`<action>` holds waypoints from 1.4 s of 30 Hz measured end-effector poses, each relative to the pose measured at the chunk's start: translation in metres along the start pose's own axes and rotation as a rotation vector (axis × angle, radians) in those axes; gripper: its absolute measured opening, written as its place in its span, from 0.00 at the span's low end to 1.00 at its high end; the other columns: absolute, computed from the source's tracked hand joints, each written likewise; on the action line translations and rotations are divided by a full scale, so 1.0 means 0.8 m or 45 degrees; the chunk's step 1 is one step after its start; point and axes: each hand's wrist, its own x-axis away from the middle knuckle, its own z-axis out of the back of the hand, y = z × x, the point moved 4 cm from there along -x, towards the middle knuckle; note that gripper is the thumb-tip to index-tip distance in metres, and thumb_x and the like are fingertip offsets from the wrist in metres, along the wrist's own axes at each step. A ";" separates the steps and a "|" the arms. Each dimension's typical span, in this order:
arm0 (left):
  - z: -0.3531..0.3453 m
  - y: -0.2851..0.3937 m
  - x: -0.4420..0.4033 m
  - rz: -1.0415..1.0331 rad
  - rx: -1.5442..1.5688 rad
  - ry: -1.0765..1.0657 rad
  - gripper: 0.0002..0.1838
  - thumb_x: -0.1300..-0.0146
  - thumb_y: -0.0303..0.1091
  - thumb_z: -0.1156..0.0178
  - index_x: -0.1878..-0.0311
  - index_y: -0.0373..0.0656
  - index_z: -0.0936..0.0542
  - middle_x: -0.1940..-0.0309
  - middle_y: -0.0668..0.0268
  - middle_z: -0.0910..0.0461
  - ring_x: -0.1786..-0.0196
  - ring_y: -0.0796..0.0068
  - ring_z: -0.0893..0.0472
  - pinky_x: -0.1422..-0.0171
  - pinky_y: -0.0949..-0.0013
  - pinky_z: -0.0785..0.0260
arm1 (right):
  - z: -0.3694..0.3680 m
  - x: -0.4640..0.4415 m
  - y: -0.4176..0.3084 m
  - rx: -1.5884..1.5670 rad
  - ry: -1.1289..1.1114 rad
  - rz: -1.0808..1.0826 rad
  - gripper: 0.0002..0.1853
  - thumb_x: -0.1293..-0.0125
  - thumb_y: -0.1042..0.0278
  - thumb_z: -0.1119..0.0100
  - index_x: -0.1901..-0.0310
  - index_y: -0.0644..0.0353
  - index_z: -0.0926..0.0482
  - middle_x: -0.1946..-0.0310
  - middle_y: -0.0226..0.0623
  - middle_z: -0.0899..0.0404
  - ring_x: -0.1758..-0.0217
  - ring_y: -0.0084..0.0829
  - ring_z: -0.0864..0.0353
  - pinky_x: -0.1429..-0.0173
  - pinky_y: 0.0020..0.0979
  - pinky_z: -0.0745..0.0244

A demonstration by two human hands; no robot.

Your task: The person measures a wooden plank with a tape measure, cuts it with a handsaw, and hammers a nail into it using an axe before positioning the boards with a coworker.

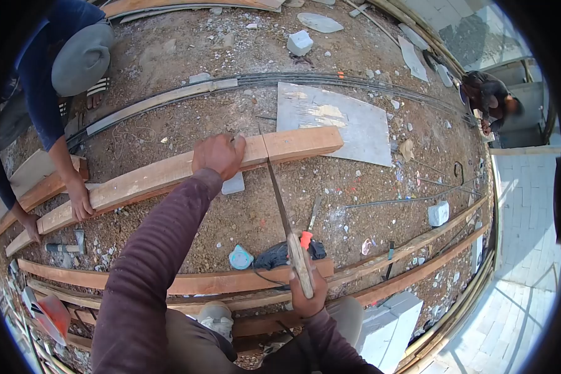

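Note:
A long wooden beam (149, 173) runs from the lower left to the upper middle, with a thin dark line across it near its right end. My left hand (220, 154) is closed over the beam, just left of that line. In my right hand (309, 294) is the wooden handle of a handsaw (282, 206), whose narrow blade points up and meets the beam's near edge at the line. A co-worker's two hands rest on the beam's far left part.
A pale board (355, 128) lies beyond the beam's right end. Nearer me are more planks (218, 283), a hammer (68, 247), a tape measure (240, 257) and a white block (389, 330). Rods (330, 79) cross behind. Another person (489, 100) crouches at the right.

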 end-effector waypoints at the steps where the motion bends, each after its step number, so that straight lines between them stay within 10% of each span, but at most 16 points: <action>1: 0.003 -0.002 -0.005 0.009 -0.003 0.015 0.29 0.27 0.54 0.56 0.60 0.39 0.14 0.62 0.48 0.13 0.55 0.48 0.15 0.39 0.50 0.30 | 0.019 0.035 -0.006 -0.035 -0.039 -0.106 0.29 0.31 0.75 0.42 0.30 0.74 0.33 0.44 0.52 0.18 0.42 0.34 0.17 0.37 0.33 0.25; 7: 0.005 0.001 -0.004 -0.009 0.045 0.022 0.30 0.27 0.55 0.54 0.58 0.35 0.14 0.64 0.43 0.15 0.56 0.42 0.16 0.41 0.48 0.29 | -0.065 -0.185 -0.002 -0.242 -0.021 0.054 0.27 0.31 0.75 0.41 0.31 0.69 0.30 0.57 0.46 0.15 0.60 0.25 0.19 0.52 0.30 0.23; 13: -0.006 -0.006 -0.007 -0.043 0.012 0.060 0.30 0.27 0.55 0.54 0.60 0.36 0.14 0.64 0.43 0.15 0.56 0.42 0.16 0.41 0.48 0.29 | 0.029 0.025 -0.026 0.053 -0.082 -0.063 0.30 0.33 0.76 0.44 0.29 0.72 0.33 0.39 0.57 0.21 0.38 0.32 0.18 0.34 0.30 0.28; 20: 0.006 -0.006 -0.010 -0.021 0.022 0.087 0.30 0.27 0.56 0.54 0.59 0.36 0.14 0.65 0.43 0.15 0.56 0.42 0.16 0.41 0.47 0.29 | -0.082 -0.202 0.007 -0.255 0.000 0.156 0.28 0.32 0.74 0.41 0.32 0.73 0.30 0.50 0.48 0.16 0.56 0.24 0.20 0.50 0.26 0.24; 26: -0.001 -0.002 -0.009 -0.049 0.014 0.084 0.30 0.27 0.55 0.54 0.60 0.36 0.14 0.66 0.43 0.15 0.58 0.43 0.15 0.43 0.48 0.28 | 0.023 0.024 -0.013 0.081 -0.052 -0.014 0.29 0.31 0.76 0.44 0.29 0.72 0.32 0.48 0.47 0.16 0.55 0.23 0.19 0.46 0.26 0.24; 32: 0.000 0.000 -0.010 -0.048 0.013 0.109 0.30 0.27 0.55 0.54 0.60 0.37 0.14 0.66 0.43 0.15 0.58 0.42 0.15 0.43 0.48 0.28 | -0.070 -0.164 0.021 -0.261 -0.006 0.053 0.25 0.32 0.76 0.41 0.34 0.71 0.28 0.60 0.45 0.15 0.64 0.23 0.19 0.56 0.26 0.22; 40: -0.020 -0.008 0.003 -0.066 -0.027 0.104 0.30 0.27 0.55 0.55 0.60 0.37 0.14 0.66 0.43 0.15 0.58 0.42 0.16 0.43 0.47 0.28 | 0.029 0.052 0.000 0.038 -0.061 -0.088 0.29 0.34 0.76 0.44 0.31 0.73 0.31 0.43 0.53 0.18 0.40 0.37 0.16 0.37 0.32 0.25; 42: -0.008 -0.003 -0.003 -0.045 0.003 0.057 0.30 0.27 0.55 0.55 0.59 0.37 0.14 0.66 0.43 0.15 0.58 0.42 0.15 0.43 0.46 0.28 | -0.027 -0.074 0.031 -0.112 -0.051 -0.140 0.27 0.32 0.75 0.42 0.32 0.71 0.30 0.52 0.47 0.15 0.56 0.30 0.16 0.49 0.32 0.21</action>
